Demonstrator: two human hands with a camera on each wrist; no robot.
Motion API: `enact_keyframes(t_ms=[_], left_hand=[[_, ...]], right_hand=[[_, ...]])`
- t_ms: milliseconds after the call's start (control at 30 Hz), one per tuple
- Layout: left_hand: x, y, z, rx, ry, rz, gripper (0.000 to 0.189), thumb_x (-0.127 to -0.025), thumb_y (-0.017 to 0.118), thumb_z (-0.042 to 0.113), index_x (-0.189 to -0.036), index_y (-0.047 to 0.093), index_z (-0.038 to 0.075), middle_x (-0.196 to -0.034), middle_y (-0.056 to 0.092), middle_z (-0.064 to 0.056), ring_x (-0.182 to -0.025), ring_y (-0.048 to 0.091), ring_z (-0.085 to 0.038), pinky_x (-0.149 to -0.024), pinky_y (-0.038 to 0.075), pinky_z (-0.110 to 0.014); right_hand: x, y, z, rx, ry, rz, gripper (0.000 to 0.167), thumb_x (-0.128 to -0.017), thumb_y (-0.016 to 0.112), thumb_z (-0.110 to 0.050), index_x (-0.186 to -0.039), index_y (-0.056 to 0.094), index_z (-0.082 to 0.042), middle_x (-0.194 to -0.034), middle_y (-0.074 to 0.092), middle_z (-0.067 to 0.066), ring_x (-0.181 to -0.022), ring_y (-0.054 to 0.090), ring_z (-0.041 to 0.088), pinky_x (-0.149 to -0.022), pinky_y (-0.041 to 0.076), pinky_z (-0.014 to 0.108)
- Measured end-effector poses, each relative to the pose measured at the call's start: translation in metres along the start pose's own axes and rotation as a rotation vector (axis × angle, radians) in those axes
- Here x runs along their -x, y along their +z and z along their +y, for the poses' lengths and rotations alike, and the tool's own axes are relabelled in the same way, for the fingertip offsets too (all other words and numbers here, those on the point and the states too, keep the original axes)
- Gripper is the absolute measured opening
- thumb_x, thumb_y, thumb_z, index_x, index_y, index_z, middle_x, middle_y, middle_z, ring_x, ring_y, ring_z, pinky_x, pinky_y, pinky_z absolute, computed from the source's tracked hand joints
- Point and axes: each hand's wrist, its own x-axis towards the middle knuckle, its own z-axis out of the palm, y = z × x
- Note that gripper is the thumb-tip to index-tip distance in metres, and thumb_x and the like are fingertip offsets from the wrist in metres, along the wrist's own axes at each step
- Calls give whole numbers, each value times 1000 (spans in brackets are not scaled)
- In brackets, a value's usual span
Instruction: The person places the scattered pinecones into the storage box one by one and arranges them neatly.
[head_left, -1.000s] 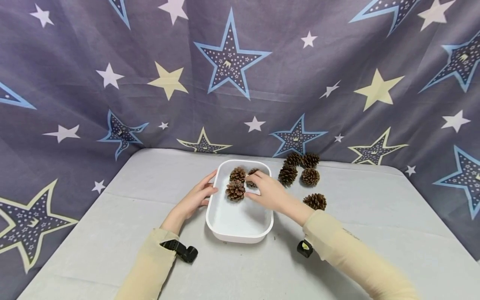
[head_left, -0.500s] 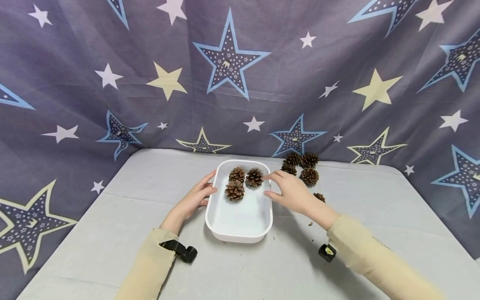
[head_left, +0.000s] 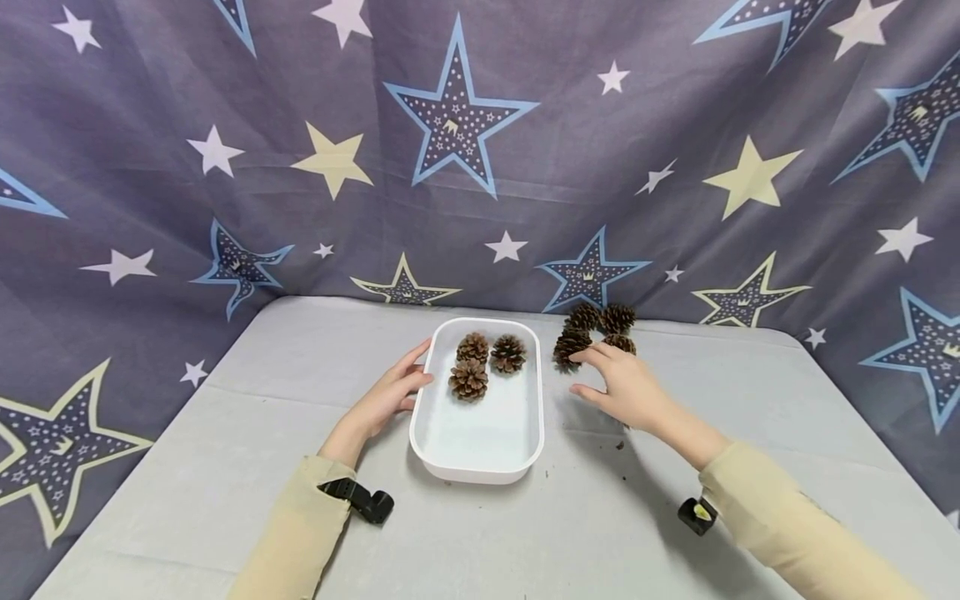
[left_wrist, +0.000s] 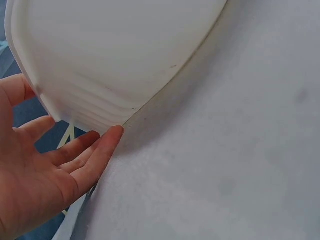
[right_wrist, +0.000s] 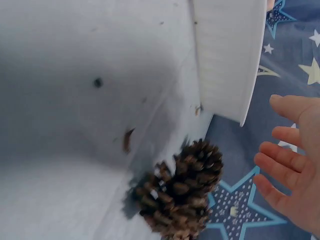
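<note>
A white rectangular plastic container (head_left: 480, 476) stands on the table with three brown pine cones in its far half. One pine cone (head_left: 507, 355) lies beside the other two, a rear pine cone (head_left: 473, 346) and a front pine cone (head_left: 468, 382). My left hand (head_left: 381, 402) rests its extended fingers against the container's left side. In the left wrist view, the fingertips (left_wrist: 114, 134) touch the outer wall. To the right of the container, my right hand (head_left: 630, 390) hovers with fingers spread, holding nothing. Beneath and beyond it are loose pine cones, the nearest pine cone (head_left: 572, 347) partly by its fingertips.
Behind the right hand, more pine cones (head_left: 617, 319) cluster near the table's back edge. Small brown flakes (right_wrist: 128, 140) litter the grey table cover (head_left: 225, 467). A star-patterned curtain (head_left: 450, 225) hangs right behind the table.
My right hand has let go of the third pine cone in the container, lifted out over the rim and moved right to above the loose pine cones. The left hand stays at the container.
</note>
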Motion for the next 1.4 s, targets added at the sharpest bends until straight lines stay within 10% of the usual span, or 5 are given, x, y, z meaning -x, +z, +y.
enact_keyframes(t_ms=[1400], left_hand=[[0,1,-1,1,-5,13,64,-92,47,20,-147,16,26,-132,38,-25,-112,50,-34,-82,53,-38]], right_hand=[[43,19,47,100,70,-79,55,-67,78,-25,-114,59,-6,-114,57,17,-102,54,36,-85,44,56]])
